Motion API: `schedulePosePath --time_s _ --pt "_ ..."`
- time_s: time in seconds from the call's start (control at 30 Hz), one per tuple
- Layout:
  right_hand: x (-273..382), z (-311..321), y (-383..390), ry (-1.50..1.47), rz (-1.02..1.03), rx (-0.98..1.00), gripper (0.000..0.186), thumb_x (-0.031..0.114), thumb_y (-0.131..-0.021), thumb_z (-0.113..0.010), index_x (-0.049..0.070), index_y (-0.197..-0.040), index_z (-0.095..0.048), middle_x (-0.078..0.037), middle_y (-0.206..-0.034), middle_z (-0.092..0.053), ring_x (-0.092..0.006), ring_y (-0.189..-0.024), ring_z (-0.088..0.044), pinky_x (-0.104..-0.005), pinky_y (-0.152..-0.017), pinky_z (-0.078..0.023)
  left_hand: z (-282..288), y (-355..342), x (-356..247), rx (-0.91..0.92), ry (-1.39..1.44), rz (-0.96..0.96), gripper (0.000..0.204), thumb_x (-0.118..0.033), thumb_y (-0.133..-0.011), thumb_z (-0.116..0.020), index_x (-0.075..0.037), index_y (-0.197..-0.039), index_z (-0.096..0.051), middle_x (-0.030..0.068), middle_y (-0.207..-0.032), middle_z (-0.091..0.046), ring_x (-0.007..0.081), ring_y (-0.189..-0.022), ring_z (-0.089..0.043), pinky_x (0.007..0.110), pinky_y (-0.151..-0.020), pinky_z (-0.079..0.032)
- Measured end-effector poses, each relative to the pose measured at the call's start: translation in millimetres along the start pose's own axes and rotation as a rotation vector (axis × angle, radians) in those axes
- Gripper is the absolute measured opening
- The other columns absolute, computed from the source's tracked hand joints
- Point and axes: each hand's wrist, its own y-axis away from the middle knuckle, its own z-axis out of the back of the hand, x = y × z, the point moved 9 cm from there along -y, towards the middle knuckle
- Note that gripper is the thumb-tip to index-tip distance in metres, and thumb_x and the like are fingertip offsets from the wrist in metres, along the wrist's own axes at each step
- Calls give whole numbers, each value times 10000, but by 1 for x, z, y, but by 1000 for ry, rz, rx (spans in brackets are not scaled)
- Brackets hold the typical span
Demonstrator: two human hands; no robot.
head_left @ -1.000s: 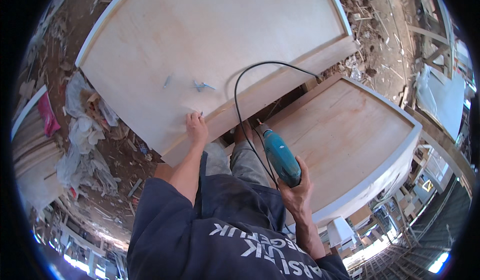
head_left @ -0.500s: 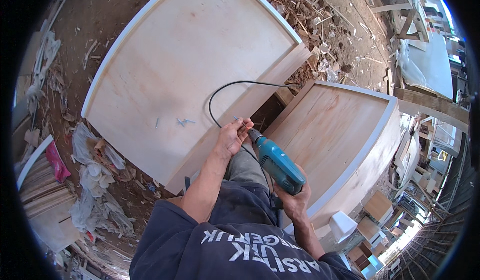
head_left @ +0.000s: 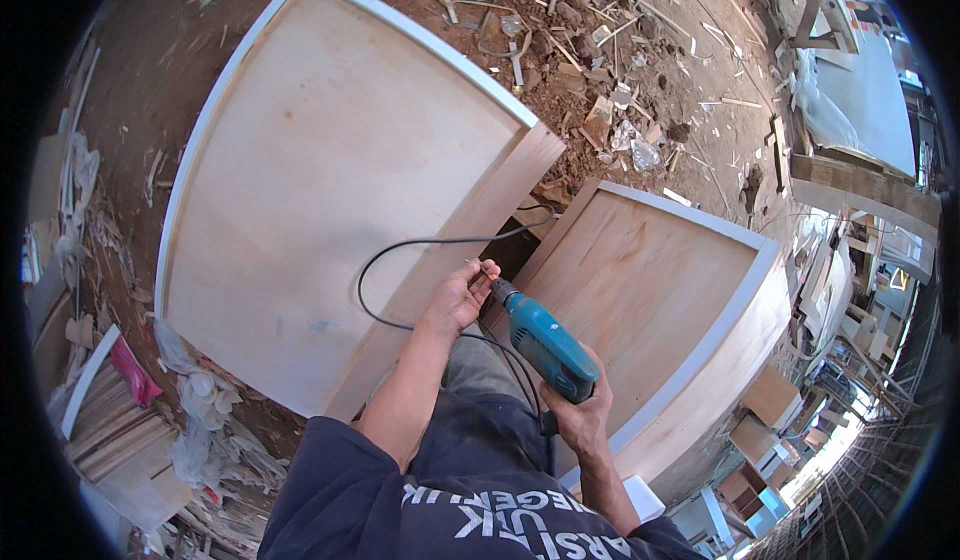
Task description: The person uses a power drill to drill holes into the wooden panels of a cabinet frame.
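Observation:
A teal power drill (head_left: 545,338) is gripped in my right hand (head_left: 585,408), its chuck pointing up and to the left. My left hand (head_left: 465,295) is closed at the drill's tip, pinching a small screw (head_left: 472,262) in its fingertips by the bit. The contact between bit and screw is too small to make out. Both hands are above the edge of a large pale wooden panel (head_left: 330,140) with a white-edged frame. A few bluish screws (head_left: 320,326), blurred, lie on that panel. The black power cord (head_left: 365,275) loops over the panel's side from the drill.
To the right stands a second framed wooden piece (head_left: 640,270), with a dark gap between the two. Wood scraps and debris (head_left: 600,110) litter the dirt ground beyond. Crumpled plastic sheeting (head_left: 205,400) and stacked boards (head_left: 125,430) lie at the left.
The view has shifted, so the panels appear lower and further left. The cord's loop now reaches further over the large panel. Both hands keep their hold, close together at the drill.

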Motion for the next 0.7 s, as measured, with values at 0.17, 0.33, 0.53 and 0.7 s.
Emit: schedulePosePath --time_s 0.17,0.33,0.53,0.7 --pt "-3 30 -39 -12 -60 -95 733 24 -754 -789 7 -1410 -461 -124 -1138 -679 -189 -1027 -651 -334 -922 -516 -57 -44 13 52 -115 80 169 -127 -1018 -544 -9 -1102 -630 119 -1061 -706 224 -989 -701 314 -859 -600" --pt "29 44 -84 201 -22 -160 723 -6 -747 -769 -8 -1403 -465 -130 -1147 -664 -202 -1043 -645 -332 -927 -510 -118 -91 20 162 -276 173 207 -186 -1033 -532 -34 -1108 -650 112 -1092 -707 214 -1026 -687 348 -906 -564" --pt "51 50 -165 253 36 -224 710 6 -763 -749 31 -1413 -463 -179 -1125 -688 -238 -1046 -671 -360 -928 -520 -180 -168 28 197 -184 159 251 -180 -1060 -415 -33 -1075 -618 132 -1071 -710 260 -1050 -675 405 -955 -540" --pt "59 53 -199 263 47 -194 704 -1 -768 -742 36 -1414 -463 -180 -1123 -701 -248 -1039 -689 -362 -919 -531 -191 -195 24 215 -167 163 269 -173 -1059 -406 -16 -1076 -624 146 -1050 -714 264 -1026 -681 405 -938 -552"
